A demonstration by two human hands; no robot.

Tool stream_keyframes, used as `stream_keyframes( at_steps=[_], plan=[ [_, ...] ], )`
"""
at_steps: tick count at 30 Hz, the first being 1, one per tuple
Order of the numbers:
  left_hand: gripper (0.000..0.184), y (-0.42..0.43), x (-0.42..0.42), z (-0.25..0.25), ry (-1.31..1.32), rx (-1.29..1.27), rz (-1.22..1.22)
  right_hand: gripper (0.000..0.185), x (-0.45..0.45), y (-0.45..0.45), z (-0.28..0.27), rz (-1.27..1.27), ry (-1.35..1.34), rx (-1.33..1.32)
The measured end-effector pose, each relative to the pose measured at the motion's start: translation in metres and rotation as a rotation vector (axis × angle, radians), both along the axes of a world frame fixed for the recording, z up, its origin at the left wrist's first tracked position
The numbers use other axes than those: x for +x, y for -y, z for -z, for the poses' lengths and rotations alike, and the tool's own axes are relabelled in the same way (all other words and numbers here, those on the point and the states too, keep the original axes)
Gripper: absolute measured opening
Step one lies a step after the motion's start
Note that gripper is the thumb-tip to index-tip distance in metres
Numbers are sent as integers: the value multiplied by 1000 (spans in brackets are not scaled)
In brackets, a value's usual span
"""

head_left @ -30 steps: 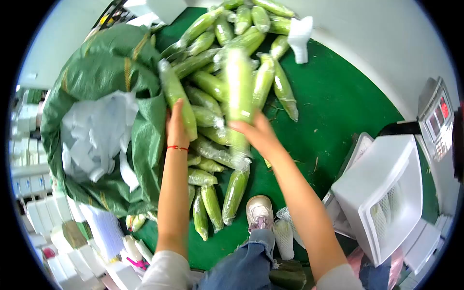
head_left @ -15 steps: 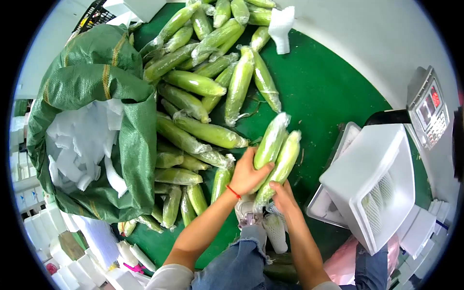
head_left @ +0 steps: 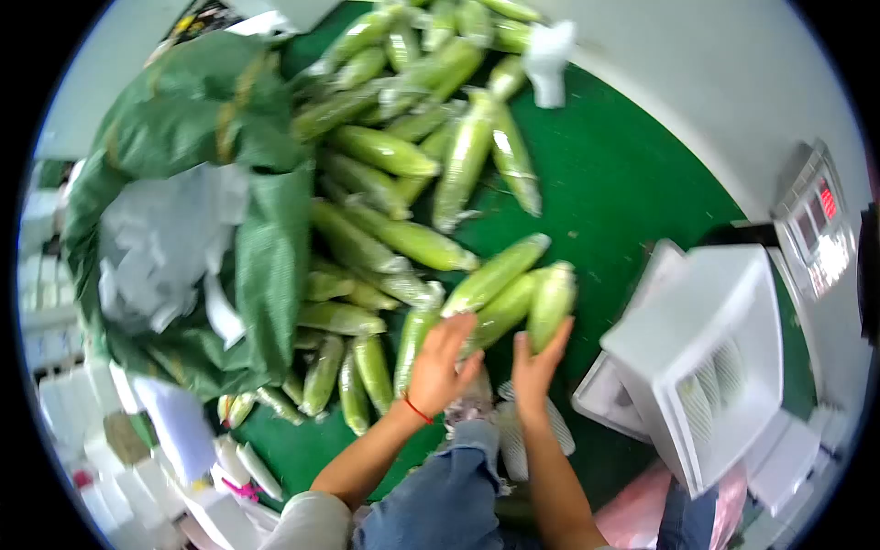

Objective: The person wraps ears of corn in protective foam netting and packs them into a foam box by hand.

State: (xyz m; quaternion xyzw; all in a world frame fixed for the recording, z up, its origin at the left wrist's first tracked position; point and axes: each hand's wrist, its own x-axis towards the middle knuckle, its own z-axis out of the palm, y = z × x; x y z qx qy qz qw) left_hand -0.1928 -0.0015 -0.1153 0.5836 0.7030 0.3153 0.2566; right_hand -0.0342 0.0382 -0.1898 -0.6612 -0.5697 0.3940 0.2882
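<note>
My left hand, with a red string on its wrist, has its fingers stretched out and apart at the lower ends of two ears of corn in green husk: a left ear and a middle ear. My right hand has thumb and fingers around the lower end of a third ear of corn, which points away from me. Left of these lies a large pile of film-wrapped corn. Below my hands, a corn ear in white foam netting is partly hidden.
A green woven sack of white foam pieces stands left. At right, a white foam box holding netted ears tilts on a scale tray beside a lit display. A foam sleeve lies on the green surface at the back.
Two ears were together in my hands. Now my left hand has opened and drawn back from the ears, while my right hand holds one ear further right. The view has shifted slightly and blurred.
</note>
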Motion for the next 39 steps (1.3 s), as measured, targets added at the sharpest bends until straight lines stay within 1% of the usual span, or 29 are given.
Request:
stream_keyframes(
  at_steps=[3,4,6,8,9,11,13,14,15,16,17,18,19,20,21,23,24,25,27,29,30,31,33,34,35,36,37,38,39],
  plan=[
    [42,29,-26,-42,-71,100,-10,77,-17,-18,58,154,-163,-10],
    [36,34,-43,-66,-141,157,-73,77,-27,-26,55,181,25,-124],
    [29,56,-95,-79,-470,276,-225,79,-37,-40,46,29,115,-90],
    [26,68,-156,-91,-503,315,-508,79,-44,-62,41,-129,208,-63],
    [25,71,-191,-96,-576,282,-636,79,-51,-73,37,-194,261,-72],
    [24,72,-270,-90,-700,211,-698,81,-55,-85,36,-225,256,-100],
    [27,32,-301,-95,-667,57,-669,81,-51,-88,35,-249,244,-117],
    [37,17,-325,-81,-869,3,-516,81,-47,-84,33,-238,208,-99],
    [50,0,-344,-63,-960,-86,-448,76,-43,-78,34,-213,209,-63],
    [60,-6,-386,-27,-1000,-160,-441,71,-37,-68,31,-209,150,61],
    [65,-10,-435,13,-795,-233,-617,66,-30,-56,27,-199,103,182],
    [65,-15,-474,37,-763,-243,-701,61,-23,-43,12,-182,41,184],
    [59,-32,-430,7,-543,-169,-843,56,-16,-31,-9,-168,-22,187],
    [47,-27,-432,13,-368,-31,-755,49,-7,-18,-27,-138,-84,134],
    [37,-14,-419,31,-512,215,-699,42,1,-7,-43,-110,-157,88],
    [24,0,-306,-32,-534,90,-702,30,21,14,-64,-156,-187,92],
    [23,20,-267,-53,-767,123,-637,26,27,22,-74,-199,-214,141],
    [27,41,-228,-76,-936,183,-522,23,30,26,-84,-243,-240,188],
    [28,83,-174,-104,-1086,209,-242,24,15,28,-116,-341,-395,252],
    [22,111,-113,-110,-828,177,-8,35,-19,17,-146,-695,-460,411],
    [17,92,-85,-129,-664,178,260,43,-44,11,-165,-818,-474,418],
    [16,80,-71,-135,-484,218,447,52,-60,4,-175,-939,-488,432],
    [23,77,-65,-132,-420,95,273,59,-61,-7,-176,-982,-416,342],
    [26,69,-52,-118,-45,297,-117,62,-59,-10,-176,-993,-374,294],
    [30,59,-35,-105,340,473,-516,58,-48,-13,-176,-982,-346,166],
    [37,42,-30,-105,370,339,-552,59,-40,-11,-169,-899,-384,116],
    [39,27,-28,-94,286,204,-324,61,-33,-10,-157,-819,-421,76],
    [34,11,-18,-81,485,81,-197,63,-26,-9,-148,-675,-470,11],
    [22,0,-12,-66,589,-38,-77,66,-14,-15,-142,-628,-678,-299]
  ],
)
